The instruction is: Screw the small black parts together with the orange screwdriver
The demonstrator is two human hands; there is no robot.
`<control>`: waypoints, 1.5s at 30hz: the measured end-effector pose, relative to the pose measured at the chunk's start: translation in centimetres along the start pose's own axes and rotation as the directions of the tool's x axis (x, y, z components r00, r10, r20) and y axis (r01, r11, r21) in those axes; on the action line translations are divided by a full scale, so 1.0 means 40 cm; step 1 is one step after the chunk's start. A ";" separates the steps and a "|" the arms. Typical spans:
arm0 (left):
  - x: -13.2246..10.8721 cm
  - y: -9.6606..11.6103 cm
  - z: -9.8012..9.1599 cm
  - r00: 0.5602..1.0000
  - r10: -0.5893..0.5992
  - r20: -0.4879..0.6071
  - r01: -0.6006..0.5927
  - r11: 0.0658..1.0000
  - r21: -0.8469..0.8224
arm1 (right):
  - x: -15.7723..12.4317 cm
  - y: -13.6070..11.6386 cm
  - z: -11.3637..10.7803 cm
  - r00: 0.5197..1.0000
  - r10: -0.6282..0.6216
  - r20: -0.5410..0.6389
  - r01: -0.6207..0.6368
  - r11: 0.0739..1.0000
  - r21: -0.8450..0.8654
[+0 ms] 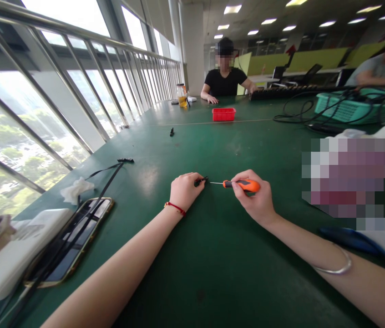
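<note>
My left hand is closed around a small black part on the green table; most of the part is hidden by the fingers, so its kind does not show. In my right hand is a screwdriver with an orange and black handle. Its thin metal shaft points left, with the tip at or very near the black part; contact cannot be made out. Farther up the table lies another small black piece, apart from both hands.
Left of my arm lie a phone, a white device, black straps and crumpled tissue. A red tray and a bottle stand farther off. Cables and a teal basket sit right. Two people sit beyond.
</note>
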State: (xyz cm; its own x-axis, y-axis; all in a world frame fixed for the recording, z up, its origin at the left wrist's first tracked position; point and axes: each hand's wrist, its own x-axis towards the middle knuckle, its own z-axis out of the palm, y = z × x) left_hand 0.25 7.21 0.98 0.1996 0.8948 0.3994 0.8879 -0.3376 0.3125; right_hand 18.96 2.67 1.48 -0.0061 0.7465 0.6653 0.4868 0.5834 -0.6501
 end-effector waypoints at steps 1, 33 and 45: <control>0.001 0.000 0.000 1.000 0.002 0.006 -0.002 1.000 0.007 | -0.002 0.000 0.001 1.000 0.002 -0.002 -0.002 1.000 -0.004; 0.000 0.001 -0.001 0.998 0.051 0.042 -0.053 0.998 0.038 | 0.000 0.016 0.007 0.998 0.035 0.055 -0.044 0.982 0.183; -0.001 0.000 0.000 0.997 0.054 0.053 -0.058 0.997 0.060 | 0.004 0.028 0.014 0.995 0.063 -0.074 -0.052 0.988 0.145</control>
State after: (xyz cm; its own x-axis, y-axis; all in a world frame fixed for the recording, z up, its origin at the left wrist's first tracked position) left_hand 0.26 7.19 0.99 0.2694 0.8894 0.3693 0.8982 -0.3704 0.2368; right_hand 19.00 3.64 0.66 0.0894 0.7562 0.6482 0.3550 0.5839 -0.7301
